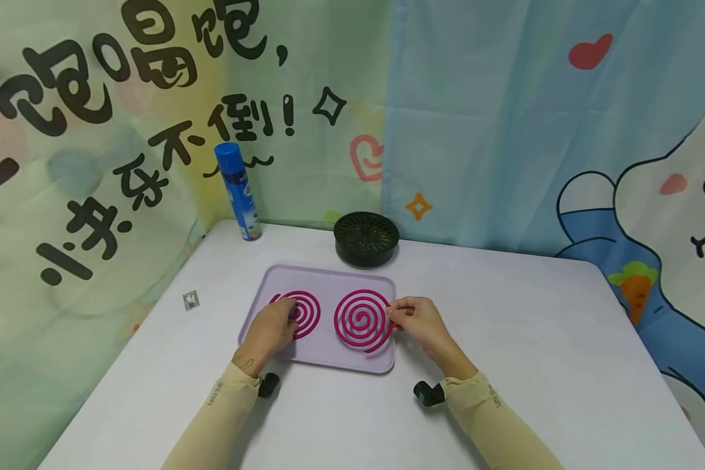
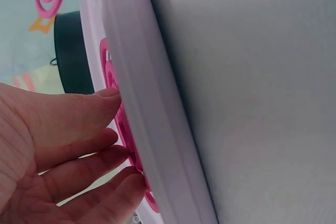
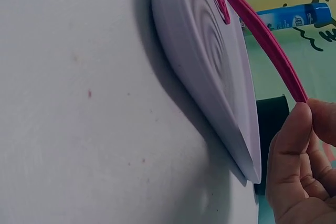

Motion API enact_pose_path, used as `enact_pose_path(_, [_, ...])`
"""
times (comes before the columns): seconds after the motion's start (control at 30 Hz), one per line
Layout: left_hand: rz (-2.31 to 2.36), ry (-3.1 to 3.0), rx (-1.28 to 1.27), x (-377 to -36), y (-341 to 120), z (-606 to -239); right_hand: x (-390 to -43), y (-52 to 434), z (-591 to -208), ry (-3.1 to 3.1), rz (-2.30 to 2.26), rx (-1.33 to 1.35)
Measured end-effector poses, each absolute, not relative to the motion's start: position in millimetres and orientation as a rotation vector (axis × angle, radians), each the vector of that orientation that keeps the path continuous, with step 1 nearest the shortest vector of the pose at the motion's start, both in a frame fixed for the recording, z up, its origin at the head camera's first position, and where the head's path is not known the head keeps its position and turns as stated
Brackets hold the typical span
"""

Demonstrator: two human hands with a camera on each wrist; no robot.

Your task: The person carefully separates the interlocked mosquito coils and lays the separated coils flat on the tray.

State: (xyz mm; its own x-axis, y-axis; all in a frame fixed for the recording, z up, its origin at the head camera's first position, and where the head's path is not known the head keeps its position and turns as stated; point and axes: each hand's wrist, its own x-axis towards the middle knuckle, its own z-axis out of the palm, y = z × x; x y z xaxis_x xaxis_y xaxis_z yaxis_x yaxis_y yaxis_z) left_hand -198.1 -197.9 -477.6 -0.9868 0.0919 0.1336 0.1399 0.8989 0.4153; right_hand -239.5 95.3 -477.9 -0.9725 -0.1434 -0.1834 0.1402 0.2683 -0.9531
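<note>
Backdrop: cartoon curtains hang behind a white desk (image 1: 505, 339).
Far-left corner: a blue spray can (image 1: 237, 191) stands upright; a black round holder (image 1: 366, 238) sits at the far edge, just behind the tray.
Tray: a lilac tray (image 1: 329, 356) lies mid-desk carrying both coils.
Left hand (image 1: 268, 333): rests flat on the left coil (image 1: 303, 312), fingers (image 2: 100, 153) relaxed and pressing its near-left part.
Right coil (image 1: 361, 318): lies on the tray's right half, its outer tail at the right edge, lifted slightly.
Right hand (image 1: 421, 323): nearer this coil; fingers (image 3: 294, 129) pinch the tail end, coil lying to their left.
</note>
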Motion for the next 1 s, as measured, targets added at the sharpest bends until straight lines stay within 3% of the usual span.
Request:
enact_pose_path(0.6, [-0.649,-2.913,-0.227,-196,-195,-474,-246,79,-479,2.401,-1.657,0.043])
enact_pose_path(1.0, [-0.89,-2.911,-0.301,-196,-172,-468,-248,73,-482,2.421,-1.637,0.063])
